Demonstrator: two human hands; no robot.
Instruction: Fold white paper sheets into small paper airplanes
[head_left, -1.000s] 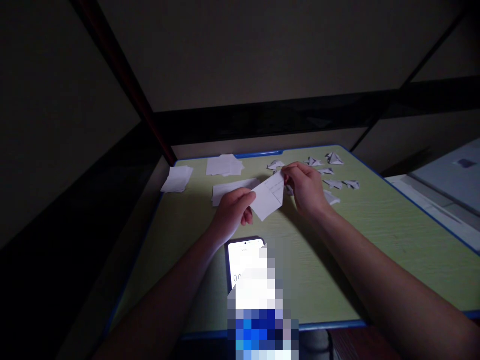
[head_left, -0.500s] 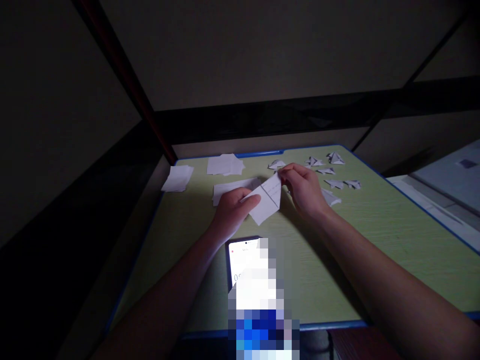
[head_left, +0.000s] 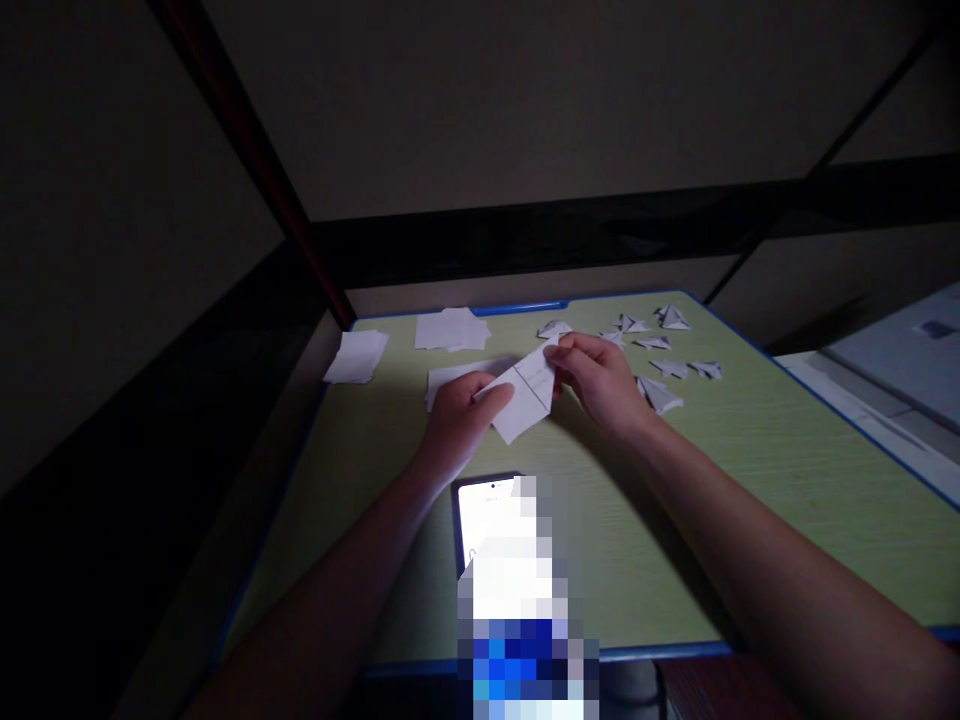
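Observation:
A partly folded sheet of white paper (head_left: 525, 402), with a dark line and faint writing on it, is held up above the table between both hands. My left hand (head_left: 457, 415) grips its left side, thumb on top. The thumb and fingers of my right hand (head_left: 600, 375) pinch the upper right corner. Beneath the left hand, white paper sheets (head_left: 444, 380) lie partly covered. Several small folded paper pieces (head_left: 660, 395) lie on the table beyond and beside the right hand.
The light green table (head_left: 360, 570) has a blue edge. A lit phone (head_left: 480, 510) lies in front of me, partly pixelated. Stacks of white paper stand at the far left (head_left: 356, 357) and the back (head_left: 442, 330). A wall (head_left: 525, 120) rises behind the table.
The held paper has shifted slightly left. My right thumb now lies over the paper's near face at the corner, and the right hand has moved slightly.

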